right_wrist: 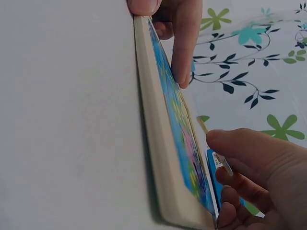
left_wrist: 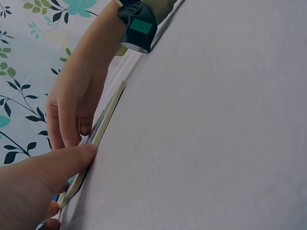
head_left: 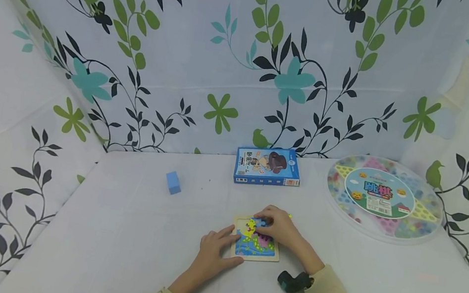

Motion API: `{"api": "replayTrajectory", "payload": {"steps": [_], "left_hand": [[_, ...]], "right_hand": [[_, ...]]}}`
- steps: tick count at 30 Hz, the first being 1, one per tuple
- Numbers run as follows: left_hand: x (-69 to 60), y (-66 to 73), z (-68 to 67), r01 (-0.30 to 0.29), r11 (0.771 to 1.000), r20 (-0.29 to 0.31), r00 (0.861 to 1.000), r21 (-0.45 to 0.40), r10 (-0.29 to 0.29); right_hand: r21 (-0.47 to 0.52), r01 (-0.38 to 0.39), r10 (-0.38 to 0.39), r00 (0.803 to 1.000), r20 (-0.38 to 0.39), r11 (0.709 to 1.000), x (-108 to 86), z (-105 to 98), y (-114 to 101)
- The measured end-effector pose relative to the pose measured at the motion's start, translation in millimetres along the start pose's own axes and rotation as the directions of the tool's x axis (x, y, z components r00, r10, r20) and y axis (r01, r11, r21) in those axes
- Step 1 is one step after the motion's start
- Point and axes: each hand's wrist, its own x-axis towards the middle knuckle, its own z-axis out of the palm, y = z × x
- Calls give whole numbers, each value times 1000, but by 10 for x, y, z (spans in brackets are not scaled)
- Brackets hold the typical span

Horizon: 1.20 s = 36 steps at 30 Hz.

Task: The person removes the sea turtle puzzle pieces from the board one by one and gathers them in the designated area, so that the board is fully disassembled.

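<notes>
A small wooden picture puzzle (head_left: 252, 257) with a pale frame and a colourful picture lies on the white table. My left hand (head_left: 213, 253) holds it at the left side, thumb along the near edge and a finger reaching over the picture. Over the upper part of the puzzle, my right hand (head_left: 277, 225) pinches a thin puzzle piece (right_wrist: 227, 165) between thumb and fingers. In the right wrist view that piece is tilted and raised off the board. The right fingers partly hide the puzzle's upper right in the head view.
A blue game box (head_left: 267, 167) lies behind the puzzle. Right of it is a round, clear-lidded Chinese checkers set (head_left: 384, 198). A blue block (head_left: 173, 183) sits at the left. Just beyond the right hand, a small yellow bit (head_left: 289, 216) shows. Patterned cloth (head_left: 228, 65) hangs behind.
</notes>
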Motion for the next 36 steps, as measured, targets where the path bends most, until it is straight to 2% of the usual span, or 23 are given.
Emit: {"api": "replayTrajectory", "payload": {"steps": [13, 26, 36], "left_hand": [[-7, -2, -5, -7, 1000, -6, 1000, 5, 7], [3, 6, -7, -8, 1000, -8, 1000, 3, 8], [-1, -3, 12, -4, 1000, -9, 1000, -13, 4]], "right_hand": [[-12, -29, 29, 999, 13, 999, -4, -138, -49], [-14, 123, -122, 992, 15, 992, -6, -344, 14], [-33, 41, -42, 999, -23, 999, -50, -587, 87]]}}
